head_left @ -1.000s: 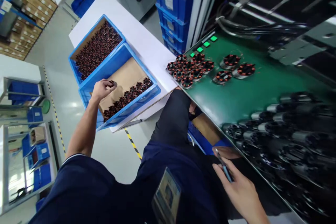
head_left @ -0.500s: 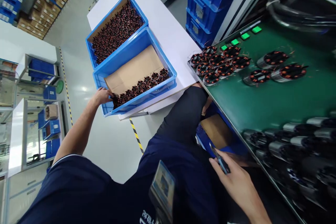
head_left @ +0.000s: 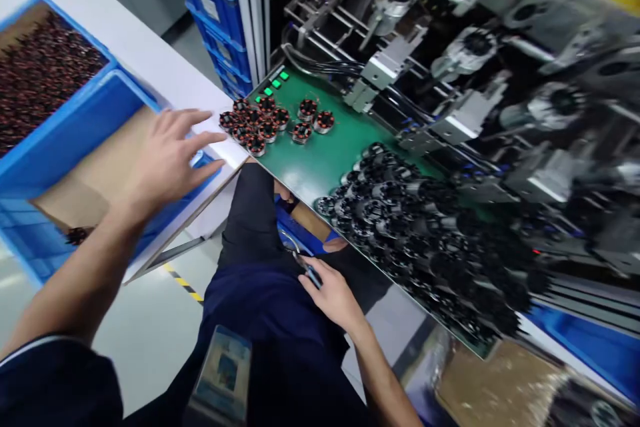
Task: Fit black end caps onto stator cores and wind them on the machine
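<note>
Head cam: green table (head_left: 295,170) = ref. L hand (head_left: 160,160) is to its left, over the near blue crate (head_left: 85,120), fingers (head_left: 207,140) spread wide & pointing twd table's L corner. On that corner: tight cluster of orange/blk wound cores (head_left: 255,123), w/ 3 loose cores (head_left: 302,133) just to the right. R hand (head_left: 330,290) is on the wearer's side of table's front edge, fingers curled round a sm. hand tool (head_left: 313,275), tip pointing twd table. Big pile of dk cores (head_left: 390,200) covers table's R part; machine (head_left: 390,70) runs along its back.
</note>
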A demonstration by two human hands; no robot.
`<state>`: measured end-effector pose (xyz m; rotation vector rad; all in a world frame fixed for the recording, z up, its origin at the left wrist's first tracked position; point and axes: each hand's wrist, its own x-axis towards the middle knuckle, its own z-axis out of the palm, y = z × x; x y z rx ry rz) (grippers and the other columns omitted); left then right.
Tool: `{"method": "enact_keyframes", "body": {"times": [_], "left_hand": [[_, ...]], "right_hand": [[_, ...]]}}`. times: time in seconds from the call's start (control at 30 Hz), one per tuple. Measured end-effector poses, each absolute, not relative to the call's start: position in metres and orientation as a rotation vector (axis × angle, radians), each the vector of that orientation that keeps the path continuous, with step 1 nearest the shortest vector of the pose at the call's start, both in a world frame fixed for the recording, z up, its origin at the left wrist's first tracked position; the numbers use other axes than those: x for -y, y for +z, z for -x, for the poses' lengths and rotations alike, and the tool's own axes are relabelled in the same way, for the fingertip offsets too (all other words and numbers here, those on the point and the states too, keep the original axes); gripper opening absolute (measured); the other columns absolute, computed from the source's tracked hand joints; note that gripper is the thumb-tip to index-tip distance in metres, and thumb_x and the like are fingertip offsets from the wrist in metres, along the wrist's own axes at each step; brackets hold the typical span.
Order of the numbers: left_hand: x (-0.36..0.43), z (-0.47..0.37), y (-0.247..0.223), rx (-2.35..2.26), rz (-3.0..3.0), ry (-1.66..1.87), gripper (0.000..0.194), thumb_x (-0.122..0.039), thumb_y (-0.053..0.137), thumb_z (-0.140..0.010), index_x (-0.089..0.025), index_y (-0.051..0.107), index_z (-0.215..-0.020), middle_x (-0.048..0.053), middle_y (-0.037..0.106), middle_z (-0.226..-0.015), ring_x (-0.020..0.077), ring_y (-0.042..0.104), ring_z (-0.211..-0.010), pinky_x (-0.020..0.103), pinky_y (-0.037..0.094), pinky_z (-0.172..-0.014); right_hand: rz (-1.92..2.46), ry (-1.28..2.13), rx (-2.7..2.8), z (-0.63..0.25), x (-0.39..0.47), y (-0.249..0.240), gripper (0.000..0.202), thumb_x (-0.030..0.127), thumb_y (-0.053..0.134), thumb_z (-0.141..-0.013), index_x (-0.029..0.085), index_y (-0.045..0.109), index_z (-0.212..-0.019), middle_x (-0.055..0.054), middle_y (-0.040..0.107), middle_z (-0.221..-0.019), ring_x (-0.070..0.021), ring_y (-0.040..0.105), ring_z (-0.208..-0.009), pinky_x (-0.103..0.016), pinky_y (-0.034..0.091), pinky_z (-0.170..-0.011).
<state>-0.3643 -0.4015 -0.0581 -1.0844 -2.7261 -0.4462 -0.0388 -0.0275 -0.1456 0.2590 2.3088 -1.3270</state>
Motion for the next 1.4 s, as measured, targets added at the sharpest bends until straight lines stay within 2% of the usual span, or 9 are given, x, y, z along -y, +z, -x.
{"method": "enact_keyframes", "body": {"times": [0.17, 0.4, 0.47, 0.53, 0.6, 0.7, 0.83, 1.03, 1.4], "left_hand": [[0.222, 0.407, -0.111, 2.799, 1.223, -0.537, 0.048, -0.058, 0.090, -0.109, -0.022, 0.090, -0.141, 0.015, 0.050, -0.198, 0.0530, 0.035, -0.190, 0.083, 0.015, -0.155], [0.179, 0.445, -0.149, 2.854, 1.283, -0.750, 0.043, -0.065, 0.090, -0.103, -0.022, 0.089, -0.107, 0.013, 0.066, -0.185, 0.0475, 0.034, -0.191, 0.079, -0.003, -0.159], [0.183, 0.425, -0.136, 2.795, 1.301, -0.851, 0.050, -0.072, 0.092, -0.100, -0.023, 0.086, -0.105, 0.011, 0.069, -0.182, 0.0481, 0.039, -0.188, 0.080, 0.006, -0.159], [0.188, 0.386, -0.113, 2.731, 1.279, -1.025, 0.053, -0.077, 0.085, -0.105, -0.024, 0.082, -0.110, 0.010, 0.073, -0.174, 0.0425, 0.054, -0.178, 0.071, 0.031, -0.157], [0.193, 0.334, -0.085, 2.637, 1.279, -1.248, 0.046, -0.070, 0.075, -0.114, -0.024, 0.078, -0.110, 0.011, 0.081, -0.150, 0.0369, 0.076, -0.151, 0.066, 0.058, -0.138], [0.197, 0.265, -0.048, 2.601, 1.272, -1.555, 0.037, -0.062, 0.089, -0.108, -0.028, 0.076, -0.104, 0.007, 0.083, -0.126, 0.0336, 0.085, -0.128, 0.058, 0.071, -0.120], [0.198, 0.220, -0.027, 2.504, 1.256, -1.766, 0.031, -0.050, 0.107, -0.095, -0.033, 0.082, -0.102, 0.005, 0.086, -0.124, 0.0302, 0.087, -0.113, 0.050, 0.077, -0.101], [0.201, 0.210, -0.032, 2.459, 1.372, -1.619, 0.030, -0.049, 0.108, -0.095, -0.036, 0.084, -0.108, 0.006, 0.086, -0.124, 0.0275, 0.087, -0.106, 0.043, 0.078, -0.086], [0.220, 0.227, -0.055, 2.430, 1.206, -1.258, 0.022, -0.043, 0.096, -0.108, -0.028, 0.080, -0.108, 0.006, 0.086, -0.154, 0.0323, 0.087, -0.134, 0.048, 0.078, -0.109]], "right_hand": [[-0.232, -1.414, -2.299, 0.022, 0.031, -0.123, 0.045, 0.043, 0.075, -0.113, 0.030, 0.085, -0.155, -0.011, 0.091, -0.142, -0.0302, 0.089, -0.127, -0.045, 0.071, -0.120], [-0.519, -1.579, -2.279, -0.018, 0.025, -0.125, 0.046, 0.050, 0.068, -0.116, 0.023, 0.086, -0.149, -0.012, 0.092, -0.124, -0.0278, 0.088, -0.114, -0.042, 0.071, -0.113], [-0.620, -1.653, -2.237, -0.024, 0.028, -0.127, 0.051, 0.053, 0.063, -0.120, 0.023, 0.084, -0.154, -0.008, 0.090, -0.112, -0.0249, 0.087, -0.103, -0.040, 0.072, -0.106], [-0.711, -1.741, -2.176, -0.023, 0.032, -0.125, 0.059, 0.057, 0.056, -0.123, 0.022, 0.079, -0.165, -0.005, 0.087, -0.104, -0.0207, 0.083, -0.089, -0.035, 0.072, -0.093], [-0.775, -1.871, -2.137, -0.016, 0.036, -0.115, 0.061, 0.059, 0.058, -0.124, 0.022, 0.077, -0.169, -0.003, 0.085, -0.102, -0.0179, 0.078, -0.081, -0.033, 0.069, -0.086], [-0.825, -2.154, -2.210, 0.006, 0.039, -0.091, 0.047, 0.054, 0.073, -0.122, 0.025, 0.086, -0.157, -0.001, 0.085, -0.095, -0.0161, 0.074, -0.075, -0.033, 0.066, -0.081], [-0.925, -2.365, -2.443, 0.044, 0.040, -0.055, 0.033, 0.057, 0.087, -0.115, 0.027, 0.093, -0.129, 0.000, 0.080, -0.083, -0.0152, 0.064, -0.063, -0.032, 0.057, -0.063], [-0.796, -2.445, -2.476, 0.079, 0.043, -0.040, 0.042, 0.070, 0.091, -0.108, 0.029, 0.092, -0.114, 0.001, 0.073, -0.082, -0.0178, 0.065, -0.072, -0.037, 0.066, -0.074], [-0.178, -2.536, -1.620, 0.055, 0.001, -0.041, 0.035, 0.054, 0.090, -0.113, 0.024, 0.076, -0.100, 0.004, 0.064, -0.082, -0.0119, 0.055, -0.068, -0.028, 0.049, -0.064]]}}
